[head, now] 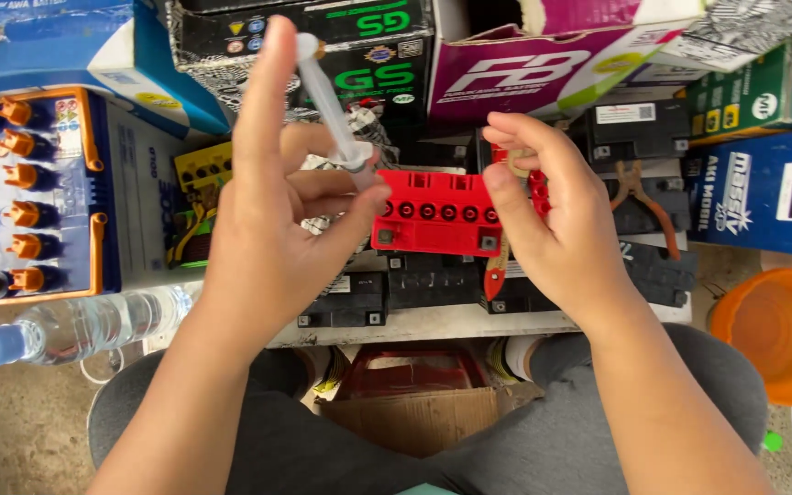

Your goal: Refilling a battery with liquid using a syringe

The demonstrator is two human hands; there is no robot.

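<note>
My left hand (277, 202) holds a clear plastic syringe (327, 96) upright, forefinger stretched up along it, thumb near the plunger end. A red battery (437, 214) with a row of round filler holes lies on a bench just right of that hand. My right hand (547, 206) rests on the red battery's right end and pinches a small tan piece (518, 162) between thumb and forefinger. What that piece is cannot be made out.
A large battery with orange caps (43, 197) stands at the left, a clear water bottle (75, 328) lying below it. Black batteries (433, 284), pliers (639, 188) and cardboard boxes (556, 64) crowd the back. An orange bucket (781, 335) sits at the right.
</note>
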